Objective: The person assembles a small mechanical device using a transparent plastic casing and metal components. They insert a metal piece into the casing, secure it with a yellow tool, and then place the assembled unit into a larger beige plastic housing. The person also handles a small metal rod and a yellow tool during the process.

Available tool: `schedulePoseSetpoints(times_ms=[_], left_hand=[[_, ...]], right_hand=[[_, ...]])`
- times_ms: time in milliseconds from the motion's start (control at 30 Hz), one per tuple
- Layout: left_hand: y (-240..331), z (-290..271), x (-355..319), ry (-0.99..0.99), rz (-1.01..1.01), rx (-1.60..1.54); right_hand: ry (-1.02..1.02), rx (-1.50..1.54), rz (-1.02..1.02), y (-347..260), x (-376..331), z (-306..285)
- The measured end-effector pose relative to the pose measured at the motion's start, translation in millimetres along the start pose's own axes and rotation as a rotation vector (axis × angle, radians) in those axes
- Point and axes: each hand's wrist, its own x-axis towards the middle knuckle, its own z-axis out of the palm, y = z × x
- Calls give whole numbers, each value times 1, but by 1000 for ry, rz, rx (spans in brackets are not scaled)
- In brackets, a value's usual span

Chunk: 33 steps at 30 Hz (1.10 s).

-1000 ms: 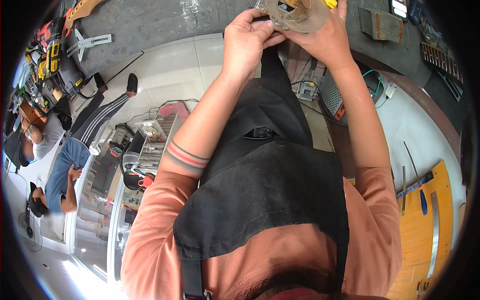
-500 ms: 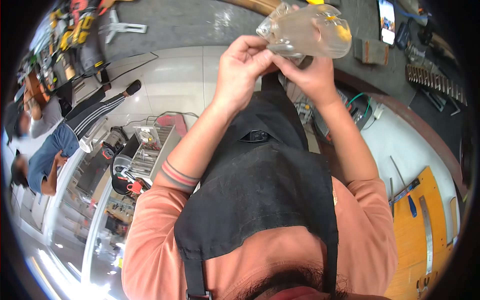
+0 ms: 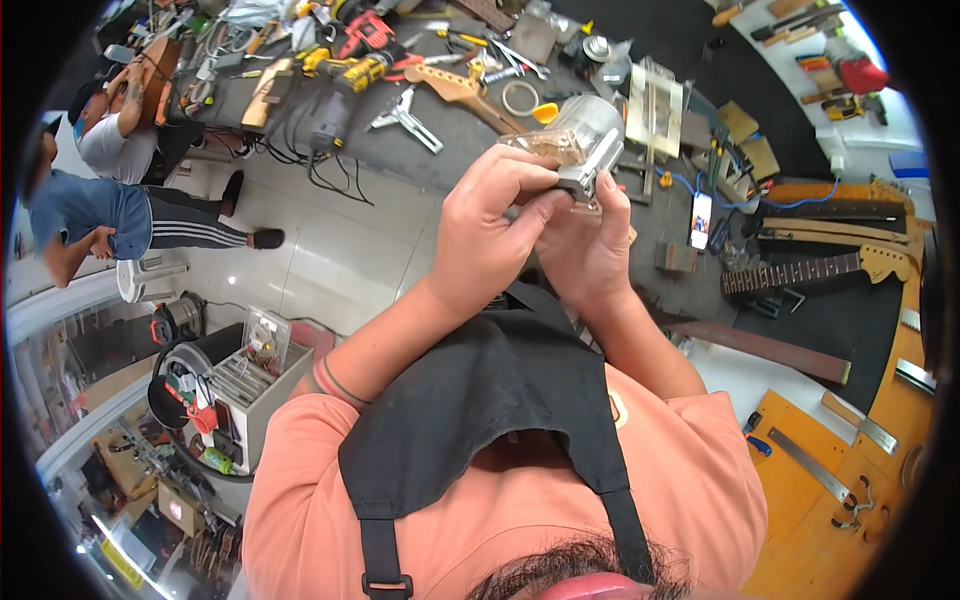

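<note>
Both hands hold a clear plastic container up over the near edge of the workbench. Its rounded, see-through body points away from me, and a silvery fitting shows at its near end. My left hand pinches that near end from the left, thumb and fingers closed together. Around the right side of the fitting, my right hand is curled with its thumb raised along it; some of its fingers are hidden. What exactly the container is for cannot be told from its shape.
On the bench lie a guitar neck, a tape roll, a yellow drill, a white bracket-like tool and a phone. Another guitar neck lies right. Two people are at far left. A parts box stands lower left.
The view has tilted, bringing more of the bench into sight. The container has turned in my hands, its silvery fitting now facing me. Both hands still grip it.
</note>
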Motion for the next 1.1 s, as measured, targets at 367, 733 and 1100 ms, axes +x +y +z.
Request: schedulePoseSetpoints(times_ms=[367, 733, 1100], left_hand=[[64, -103, -12, 82, 161, 56], [84, -125, -34, 156, -67, -254], [74, -93, -7, 176, -161, -464]], right_hand=[[-407, -132, -17, 41, 10, 77], [-511, -245, 38, 52, 31, 107], [-459, -287, -20, 19, 57, 91]])
